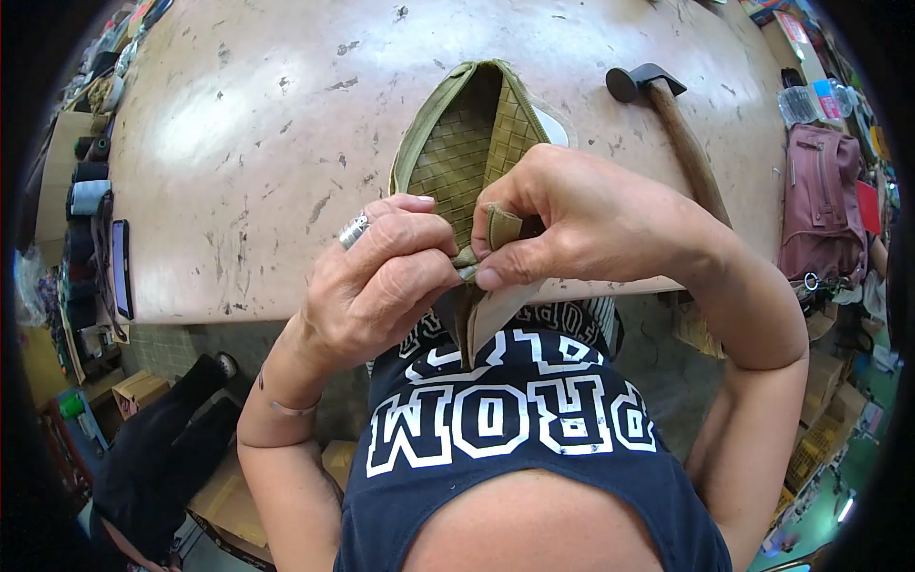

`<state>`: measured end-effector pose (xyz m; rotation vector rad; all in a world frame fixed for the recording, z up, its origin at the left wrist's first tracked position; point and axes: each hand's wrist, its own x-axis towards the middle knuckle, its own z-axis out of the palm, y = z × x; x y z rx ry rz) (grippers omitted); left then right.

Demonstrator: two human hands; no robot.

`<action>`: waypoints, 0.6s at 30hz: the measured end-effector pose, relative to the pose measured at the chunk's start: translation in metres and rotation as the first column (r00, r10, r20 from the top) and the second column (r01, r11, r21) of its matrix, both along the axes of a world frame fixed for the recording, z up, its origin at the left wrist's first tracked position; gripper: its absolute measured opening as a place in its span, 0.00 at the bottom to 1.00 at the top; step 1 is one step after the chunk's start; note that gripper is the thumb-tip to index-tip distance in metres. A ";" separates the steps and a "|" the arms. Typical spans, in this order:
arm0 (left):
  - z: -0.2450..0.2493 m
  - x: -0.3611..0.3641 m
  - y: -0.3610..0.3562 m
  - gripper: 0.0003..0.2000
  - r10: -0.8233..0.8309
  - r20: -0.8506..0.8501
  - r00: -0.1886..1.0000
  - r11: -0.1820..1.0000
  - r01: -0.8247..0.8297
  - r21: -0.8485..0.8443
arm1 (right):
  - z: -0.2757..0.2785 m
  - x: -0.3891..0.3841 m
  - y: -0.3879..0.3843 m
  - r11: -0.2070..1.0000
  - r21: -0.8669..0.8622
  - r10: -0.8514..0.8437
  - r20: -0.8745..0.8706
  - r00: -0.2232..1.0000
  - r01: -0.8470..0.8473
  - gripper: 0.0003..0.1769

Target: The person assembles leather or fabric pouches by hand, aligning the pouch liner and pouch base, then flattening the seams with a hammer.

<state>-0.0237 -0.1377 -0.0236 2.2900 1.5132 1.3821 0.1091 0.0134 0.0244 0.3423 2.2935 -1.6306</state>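
An olive-green woven pouch (460,143) with a zipper along its open mouth lies at the near edge of the table, its tapered end toward my body. My left hand (386,272), wearing a silver ring, pinches the near end of the pouch from the left. From the right, my right hand (562,224) grips the same end between thumb and fingers, where a short zipper end stands up. Pale and brown strips hang below the fingers over the table edge. The exact contact of the fingertips is partly hidden.
On the worn table (238,172), a hammer (681,133) with a wooden handle lies to the right. A phone (121,267) rests at the left edge near thread spools (91,195). A mauve bag (820,200) and a water bottle (796,105) are at far right.
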 end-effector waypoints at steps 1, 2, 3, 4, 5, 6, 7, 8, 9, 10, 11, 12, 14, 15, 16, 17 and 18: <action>0.000 0.000 0.000 0.11 0.000 -0.005 1.000 1.000 0.000 0.001 | 0.001 -0.001 -0.001 1.000 -0.020 -0.005 0.002 1.000 0.005 0.14; 0.001 0.000 0.000 0.11 -0.001 -0.011 1.000 1.000 0.001 0.002 | 0.002 -0.001 -0.001 0.999 -0.039 -0.011 0.004 1.000 0.011 0.13; 0.001 0.000 -0.001 0.11 -0.012 -0.019 1.000 1.000 0.012 -0.005 | 0.000 -0.001 -0.001 0.999 -0.047 0.010 0.015 1.000 -0.009 0.12; 0.001 -0.001 -0.001 0.12 -0.022 -0.027 0.999 1.000 0.022 -0.011 | -0.002 -0.001 -0.001 0.998 -0.054 0.031 0.026 0.999 -0.030 0.11; 0.001 -0.002 -0.002 0.12 -0.032 -0.034 0.999 0.999 0.032 -0.018 | -0.004 -0.001 -0.002 0.997 -0.062 0.053 0.037 0.998 -0.051 0.09; 0.002 -0.003 -0.002 0.13 -0.044 -0.027 0.999 0.998 0.043 -0.053 | -0.006 -0.001 -0.003 0.996 -0.079 0.051 0.023 0.998 -0.049 0.09; 0.005 -0.004 -0.003 0.14 -0.055 -0.019 0.998 0.995 0.053 -0.089 | -0.009 0.000 -0.005 0.994 -0.096 0.049 0.009 0.999 -0.048 0.09; 0.008 -0.004 -0.004 0.15 -0.066 -0.011 0.998 0.990 0.064 -0.124 | -0.010 0.000 -0.007 0.992 -0.114 0.047 -0.005 0.999 -0.047 0.09; 0.012 -0.005 -0.005 0.16 -0.069 0.008 0.998 0.983 0.069 -0.170 | -0.008 -0.001 -0.009 0.998 -0.044 0.041 -0.017 0.999 -0.042 0.09; 0.016 -0.005 -0.005 0.17 -0.072 0.027 0.997 0.974 0.076 -0.215 | -0.005 -0.002 -0.011 0.999 0.027 0.036 -0.031 0.999 -0.035 0.10; 0.017 -0.006 -0.005 0.18 -0.073 0.046 0.996 0.962 0.083 -0.260 | -0.003 -0.003 -0.013 0.995 0.097 0.031 -0.044 0.999 -0.027 0.10; 0.016 -0.006 -0.006 0.18 -0.053 0.022 0.998 0.963 0.057 -0.263 | -0.004 -0.003 -0.017 0.984 0.175 0.038 -0.073 0.997 -0.025 0.10; 0.012 -0.007 -0.007 0.19 -0.014 -0.028 1.000 0.964 0.006 -0.267 | -0.005 -0.002 -0.025 0.945 0.328 0.057 -0.131 0.990 -0.011 0.11; 0.008 -0.008 -0.008 0.19 -0.021 0.014 1.000 0.965 0.024 -0.261 | -0.002 -0.003 -0.024 0.946 0.324 0.064 -0.133 0.989 -0.018 0.12; 0.009 -0.009 -0.010 0.18 -0.016 0.013 1.000 0.961 0.019 -0.277 | -0.001 -0.003 -0.022 0.966 0.259 0.062 -0.122 0.991 -0.028 0.11; 0.009 -0.010 -0.011 0.18 -0.011 0.011 1.000 0.956 0.014 -0.293 | 0.000 -0.003 -0.017 0.981 0.192 0.060 -0.110 0.992 -0.038 0.11; 0.009 -0.011 -0.013 0.17 -0.006 0.010 1.000 0.951 0.008 -0.309 | 0.000 -0.002 -0.013 0.991 0.124 0.059 -0.099 0.993 -0.046 0.11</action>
